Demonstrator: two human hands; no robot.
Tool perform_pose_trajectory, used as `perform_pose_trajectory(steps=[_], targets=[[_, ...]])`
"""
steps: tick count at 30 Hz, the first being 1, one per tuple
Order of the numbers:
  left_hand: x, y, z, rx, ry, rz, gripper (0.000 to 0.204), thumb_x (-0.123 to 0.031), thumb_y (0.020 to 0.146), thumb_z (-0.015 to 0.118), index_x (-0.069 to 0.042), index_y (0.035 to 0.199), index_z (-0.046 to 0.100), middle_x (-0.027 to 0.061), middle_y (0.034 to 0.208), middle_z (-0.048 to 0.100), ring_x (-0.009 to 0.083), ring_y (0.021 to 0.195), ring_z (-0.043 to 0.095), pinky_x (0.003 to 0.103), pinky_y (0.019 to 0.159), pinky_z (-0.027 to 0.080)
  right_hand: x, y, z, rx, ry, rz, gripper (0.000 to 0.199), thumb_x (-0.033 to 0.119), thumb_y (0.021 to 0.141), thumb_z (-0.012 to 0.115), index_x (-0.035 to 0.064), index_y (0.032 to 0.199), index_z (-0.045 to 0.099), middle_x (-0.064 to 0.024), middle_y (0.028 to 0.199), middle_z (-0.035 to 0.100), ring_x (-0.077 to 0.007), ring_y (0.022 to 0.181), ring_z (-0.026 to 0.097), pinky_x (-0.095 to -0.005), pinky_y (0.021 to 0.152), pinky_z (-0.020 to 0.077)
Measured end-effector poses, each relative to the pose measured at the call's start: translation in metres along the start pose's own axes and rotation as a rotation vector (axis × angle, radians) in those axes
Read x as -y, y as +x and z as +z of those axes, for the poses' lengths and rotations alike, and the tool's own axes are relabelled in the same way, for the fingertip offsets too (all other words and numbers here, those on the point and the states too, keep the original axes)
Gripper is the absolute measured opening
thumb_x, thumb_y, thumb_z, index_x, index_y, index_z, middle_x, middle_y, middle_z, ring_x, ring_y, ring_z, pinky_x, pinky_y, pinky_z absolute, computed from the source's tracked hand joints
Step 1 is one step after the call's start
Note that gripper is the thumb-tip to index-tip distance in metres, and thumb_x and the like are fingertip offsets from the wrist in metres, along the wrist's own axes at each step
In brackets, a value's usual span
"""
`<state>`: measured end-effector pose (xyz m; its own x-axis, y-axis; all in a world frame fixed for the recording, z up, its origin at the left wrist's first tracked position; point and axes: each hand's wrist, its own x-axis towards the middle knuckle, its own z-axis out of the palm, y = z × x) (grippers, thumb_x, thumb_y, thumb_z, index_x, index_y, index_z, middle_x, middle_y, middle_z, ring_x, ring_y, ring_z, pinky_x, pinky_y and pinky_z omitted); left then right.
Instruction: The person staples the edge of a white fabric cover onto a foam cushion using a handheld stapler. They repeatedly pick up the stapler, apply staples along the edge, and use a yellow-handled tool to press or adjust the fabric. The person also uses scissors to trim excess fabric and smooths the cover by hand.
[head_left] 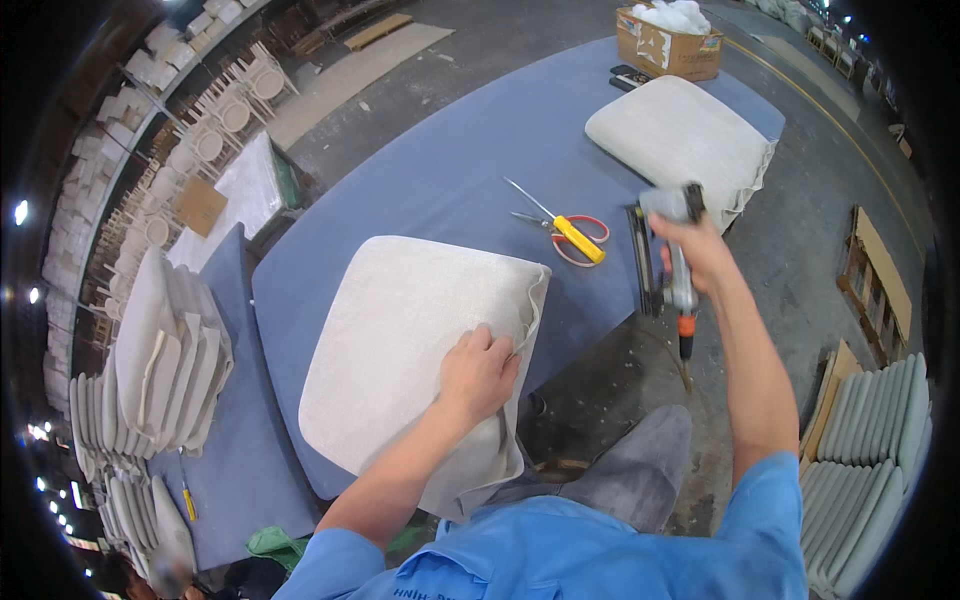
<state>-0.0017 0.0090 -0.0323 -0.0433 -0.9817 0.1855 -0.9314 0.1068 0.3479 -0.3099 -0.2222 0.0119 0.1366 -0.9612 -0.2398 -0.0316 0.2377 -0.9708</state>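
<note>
A light grey, fabric-covered seat cushion (390,330) lies on the blue table in front of me, its near right side hanging past the table edge. My left hand (480,375) rests on that side with fingers curled closed at the cushion's edge, where loose fabric is bunched. My right hand (695,250) grips a pneumatic staple gun (682,285), held in the air to the right of the cushion, with an orange fitting at its lower end. Between them on the table lie scissors (588,232) with red-edged handles and a yellow-handled screwdriver (578,240), crossing each other.
A second seat cushion (680,140) sits at the table's far right, near a cardboard box (668,50) with white stuffing. Cushions (165,360) are stacked on the left. More cushion stacks (865,430) stand on the right, near a wooden pallet (878,280). A hose hangs below the staple gun.
</note>
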Motion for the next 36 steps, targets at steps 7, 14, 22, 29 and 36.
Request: perform_pose_trajectory(steps=[7,14,22,29,36], targets=[[0.003,0.006,-0.007,0.052,-0.106,0.025,0.017,-0.020,0.096,0.079,-0.008,0.091,0.068,0.0123,0.089,0.061,0.0360,0.085,0.068,0.048,0.074,0.055,0.001,0.148,0.017,0.173,-0.231,0.293,0.055,0.046,0.095,0.089,0.0070,0.129,0.069,-0.0050,0.100,0.069,-0.0152,0.075,0.067,-0.0345,0.060,0.0600],[0.001,0.007,-0.011,0.075,-0.166,-0.030,0.016,-0.017,0.096,0.078,-0.004,0.090,0.070,0.0141,0.090,0.063,0.0374,0.084,0.068,0.047,0.074,0.055,-0.012,0.145,0.038,-0.189,-1.300,-0.136,0.063,0.052,0.097,0.083,-0.0007,0.130,0.075,-0.0261,0.131,0.073,-0.0448,0.108,0.076,-0.0539,0.101,0.0591],[0.004,-0.006,-0.023,0.086,-0.105,-0.121,0.019,-0.018,0.095,0.080,-0.004,0.088,0.069,0.0158,0.091,0.063,0.0380,0.086,0.067,0.047,0.076,0.054,-0.017,0.043,0.111,0.176,-1.193,-0.409,0.042,0.042,0.103,0.075,0.0050,0.123,0.078,-0.0218,0.124,0.074,-0.0399,0.117,0.074,-0.0507,0.100,0.0591],[-0.020,0.006,-0.007,0.064,0.006,0.006,0.027,-0.022,0.092,0.082,-0.006,0.083,0.062,0.0154,0.089,0.060,0.0372,0.087,0.064,0.049,0.078,0.052,-0.044,0.037,0.081,-0.089,-1.137,-0.495,0.043,0.038,0.104,0.071,0.0022,0.128,0.071,-0.0233,0.121,0.075,-0.0423,0.109,0.076,-0.0536,0.097,0.0589],[0.016,-0.008,-0.010,0.034,-0.073,0.005,0.026,-0.021,0.093,0.078,-0.007,0.082,0.059,0.0114,0.083,0.058,0.0350,0.079,0.064,0.047,0.070,0.051,-0.091,-0.104,0.017,0.074,-0.422,-0.521,0.046,0.025,0.105,0.071,0.0036,0.145,0.061,-0.0215,0.122,0.077,-0.0381,0.114,0.076,-0.0436,0.096,0.0572]])
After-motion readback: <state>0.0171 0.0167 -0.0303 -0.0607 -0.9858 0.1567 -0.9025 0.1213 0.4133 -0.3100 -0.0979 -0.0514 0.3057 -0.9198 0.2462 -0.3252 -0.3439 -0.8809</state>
